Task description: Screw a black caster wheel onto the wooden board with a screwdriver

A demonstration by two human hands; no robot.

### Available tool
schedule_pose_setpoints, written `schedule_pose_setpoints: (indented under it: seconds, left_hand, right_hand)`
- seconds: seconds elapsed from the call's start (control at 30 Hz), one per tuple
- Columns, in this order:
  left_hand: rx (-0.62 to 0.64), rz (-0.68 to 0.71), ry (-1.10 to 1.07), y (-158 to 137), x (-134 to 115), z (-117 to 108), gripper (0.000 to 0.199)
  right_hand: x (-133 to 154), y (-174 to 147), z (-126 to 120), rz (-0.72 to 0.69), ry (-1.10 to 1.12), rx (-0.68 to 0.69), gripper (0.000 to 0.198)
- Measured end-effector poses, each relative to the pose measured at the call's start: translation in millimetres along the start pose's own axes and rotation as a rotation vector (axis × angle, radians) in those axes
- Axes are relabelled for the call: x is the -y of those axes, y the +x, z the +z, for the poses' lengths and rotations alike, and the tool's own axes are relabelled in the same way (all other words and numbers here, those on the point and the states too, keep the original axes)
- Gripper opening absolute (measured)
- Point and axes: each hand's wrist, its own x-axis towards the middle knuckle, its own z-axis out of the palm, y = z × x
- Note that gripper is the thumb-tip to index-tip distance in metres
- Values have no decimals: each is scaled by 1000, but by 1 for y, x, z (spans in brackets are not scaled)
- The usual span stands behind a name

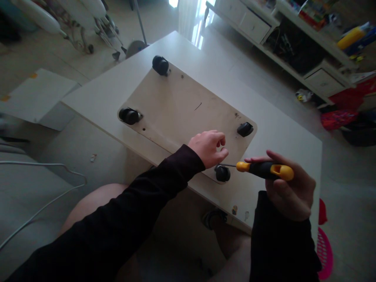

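Observation:
In my right hand [292,186] is a screwdriver [260,169] with a yellow and black handle, its metal shaft pointing left. The shaft reaches a black caster [222,173] at the near corner of a pale board [182,103]; the tip is hidden by the hand and caster. Palm down over the board beside that caster is my left hand [208,148]. Its fingers are bent, with a gap between thumb and forefinger and nothing visible in it. Other black casters stand at the board's left [129,115], far [160,65] and right [245,129] corners.
The board lies on a white table [284,129]. A white box [38,98] sits on the floor at left, near a grey cable [44,207]. A white cabinet [255,27] stands beyond the table. At lower right is a pink plastic item [324,252].

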Motion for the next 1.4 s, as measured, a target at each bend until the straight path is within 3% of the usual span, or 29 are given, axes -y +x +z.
schedule_pose_setpoints:
  seconds: [0.13,0.33,0.4,0.53,0.63,0.8,0.93,1.07,1.2,1.33,1.4]
  left_hand:
    - [5,4,-3,-1,0,0,12]
    - [18,-2,4,-1,-1,1,11]
    - [19,-3,3,0,-1,0,10]
    - [20,2,4,1,-1,1,10]
    - [16,-4,-1,1,-1,1,15]
    - [19,-23,-6,0,-3,-1,22]
    - [25,-30,-5,-1,-4,-2,21]
    - [26,-33,-5,-1,-4,-2,20]
    - [29,-31,-3,0,-4,-1,21]
    - [22,-32,-8,0,-4,0,21]
    - [15,-27,-7,0,-4,0,21]
  right_hand:
    - [-6,5,5,-106,-23,8,28]
    - [-7,7,24,-59,114,-28,20]
    - [-7,6,29,-97,122,-4,24]
    - [-3,4,33,-77,154,36,50]
    - [0,3,36,-29,142,44,46]
    - [1,4,42,-115,15,-87,30]
    - [1,6,45,-104,64,-125,21]
    - [-2,8,46,-91,153,-165,27]
    - [-8,10,45,-167,156,-190,20]
    - [-7,9,46,-122,184,-118,41]
    - [-3,8,47,-96,166,-102,38]
